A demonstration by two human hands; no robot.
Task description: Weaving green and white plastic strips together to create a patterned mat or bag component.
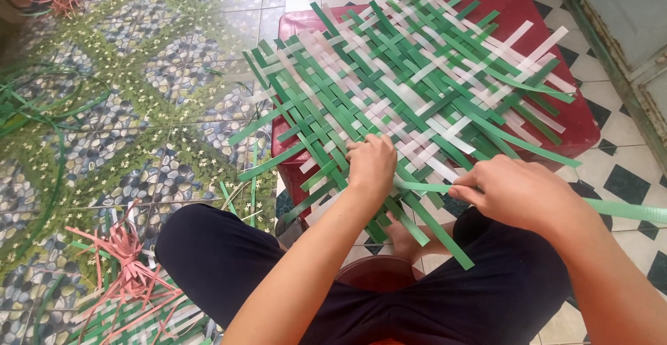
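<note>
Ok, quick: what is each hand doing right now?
Left hand: fingers curled, pressing down on the woven green and white mat; no strip seen in its grip.
Right hand: closed, pinching a loose green strip.
</note>
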